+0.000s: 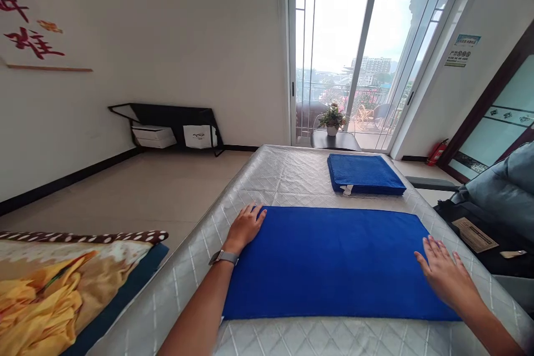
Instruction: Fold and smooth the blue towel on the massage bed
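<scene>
A blue towel [334, 264] lies spread flat across the quilted silver mattress [275, 178]. My left hand [245, 228] rests at its far left corner, fingers stretched out along the edge. On the opposite side, my right hand [447, 268] lies flat with fingers spread over the towel's right edge. Neither hand grasps anything. Beyond the spread towel sits a neat stack of folded blue towels [365, 172], a white tag showing at its front.
A patterned blanket [120, 272] with yellow cloth [37, 311] lies at lower left. A black rack [171, 117] stands by the wall. Past the mattress, a potted plant [332, 120] sits on a chair [321, 139] before glass doors. At right are a grey cushion [507, 189] and a fire extinguisher [437, 152].
</scene>
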`<state>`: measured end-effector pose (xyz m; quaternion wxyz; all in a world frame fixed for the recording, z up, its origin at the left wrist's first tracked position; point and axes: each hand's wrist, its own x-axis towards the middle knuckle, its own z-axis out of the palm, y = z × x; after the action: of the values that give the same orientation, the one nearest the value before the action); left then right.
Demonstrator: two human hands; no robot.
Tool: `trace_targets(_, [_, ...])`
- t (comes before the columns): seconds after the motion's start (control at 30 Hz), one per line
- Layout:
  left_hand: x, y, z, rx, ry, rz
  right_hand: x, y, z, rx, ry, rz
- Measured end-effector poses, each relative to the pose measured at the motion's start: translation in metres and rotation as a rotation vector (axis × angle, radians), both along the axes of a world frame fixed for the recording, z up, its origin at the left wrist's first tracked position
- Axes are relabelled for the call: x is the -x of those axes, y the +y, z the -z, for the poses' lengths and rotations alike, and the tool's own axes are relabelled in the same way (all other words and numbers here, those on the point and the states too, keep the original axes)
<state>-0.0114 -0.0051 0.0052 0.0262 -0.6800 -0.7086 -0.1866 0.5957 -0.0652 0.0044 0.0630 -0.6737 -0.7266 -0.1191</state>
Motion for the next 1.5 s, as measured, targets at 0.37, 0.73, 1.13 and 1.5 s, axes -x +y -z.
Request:
trace_targets(0.37, [0.002,-0.005,-0.004,-0.025,0.045,-0.073,0.306,0.004,-0.053,0.313,0.267,-0.584])
trace_targets(0.73, [0.002,-0.004,-0.004,-0.063,0.076,-0.075,0.397,0.044,-0.03,0.356,0.362,-0.586])
trace_targets(1.13, [0.001,-0.004,-0.006,-0.052,0.075,-0.074,0.247,0.093,-0.019,0.298,0.244,-0.328])
trace_targets(1.5, [0.003,-0.003,-0.003,-0.032,0.069,-0.07,0.034,0.12,0.004,0.154,0.133,-0.01])
